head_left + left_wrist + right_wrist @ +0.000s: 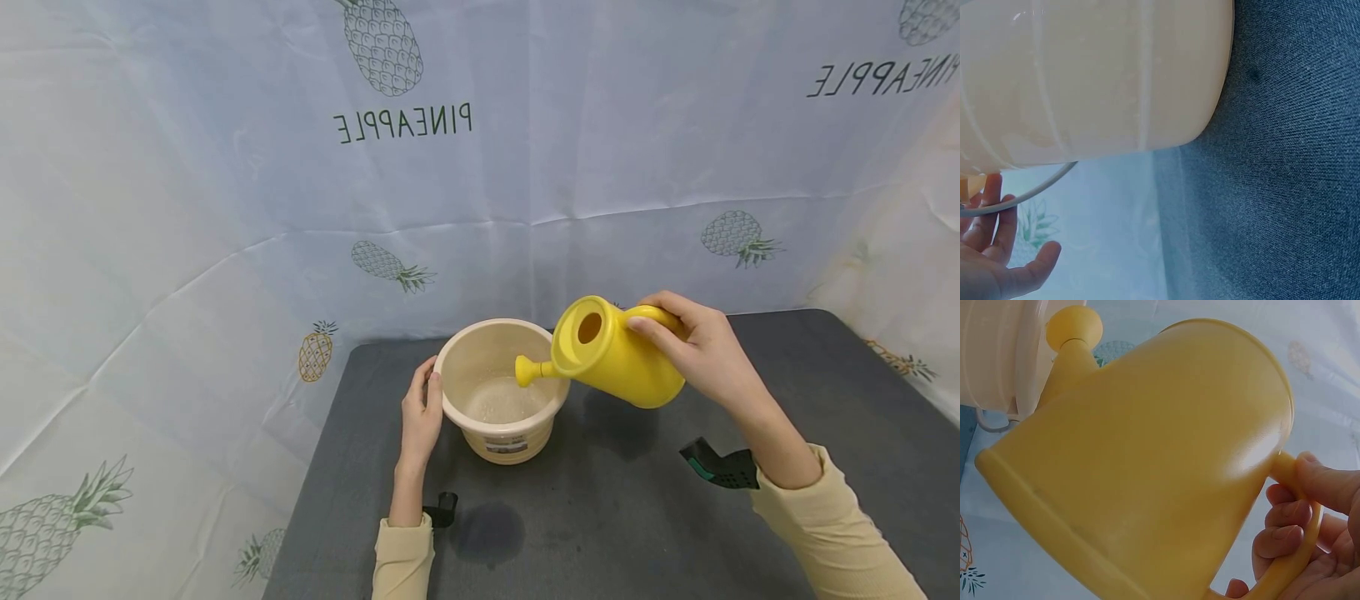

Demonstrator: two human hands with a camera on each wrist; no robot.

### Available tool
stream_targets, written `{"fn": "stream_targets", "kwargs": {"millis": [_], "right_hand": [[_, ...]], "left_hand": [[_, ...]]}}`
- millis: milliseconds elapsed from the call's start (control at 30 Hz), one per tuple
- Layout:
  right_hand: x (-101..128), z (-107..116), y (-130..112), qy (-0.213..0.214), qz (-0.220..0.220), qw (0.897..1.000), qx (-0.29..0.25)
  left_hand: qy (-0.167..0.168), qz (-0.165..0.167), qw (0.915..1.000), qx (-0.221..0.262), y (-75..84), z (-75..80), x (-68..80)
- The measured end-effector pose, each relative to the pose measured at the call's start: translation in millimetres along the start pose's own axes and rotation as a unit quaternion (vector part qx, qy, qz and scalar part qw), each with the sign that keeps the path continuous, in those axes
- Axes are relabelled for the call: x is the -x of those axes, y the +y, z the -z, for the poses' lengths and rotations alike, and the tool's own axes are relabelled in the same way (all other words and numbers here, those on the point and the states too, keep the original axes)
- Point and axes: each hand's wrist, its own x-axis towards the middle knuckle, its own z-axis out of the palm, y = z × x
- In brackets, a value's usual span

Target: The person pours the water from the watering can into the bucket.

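The right hand (701, 350) has its fingers (1288, 532) curled round the handle of a yellow plastic watering can (618, 354), held tilted above the table so that its spout head (525, 370) hangs inside the rim of the cream plastic basin (501, 387); whether water is running cannot be told. The left hand (422, 414), fingers straight and released, rests against the basin's left rim, apparently to steady it. The basin stands on a dark grey table (825, 400) before a pineapple-print sheet (225, 208); nothing stands between spout and basin.
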Motion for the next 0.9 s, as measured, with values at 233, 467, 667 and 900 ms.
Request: {"fn": "stream_targets", "kwargs": {"millis": [233, 467, 667, 900], "right_hand": [[-1.1, -0.3, 1.2, 0.001, 0.003, 1.000, -0.001], [-1.4, -0.5, 0.8, 0.000, 0.001, 1.000, 0.003], [-1.3, -0.2, -0.1, -0.001, 0.000, 1.000, 0.004], [-0.4, 1.0, -1.5, -0.006, 0.013, 1.000, 0.004]], "left_hand": [[0.002, 0.009, 0.9999, -0.008, 0.9, -0.3, 0.2], [0.008, 0.003, 0.9999, -0.009, -18.9, -1.8, -1.7], [0.016, 0.000, 0.9998, -0.011, -36.6, -3.3, -3.1], [0.009, -0.006, 0.9999, -0.006, -18.5, -1.6, -1.5]]}}
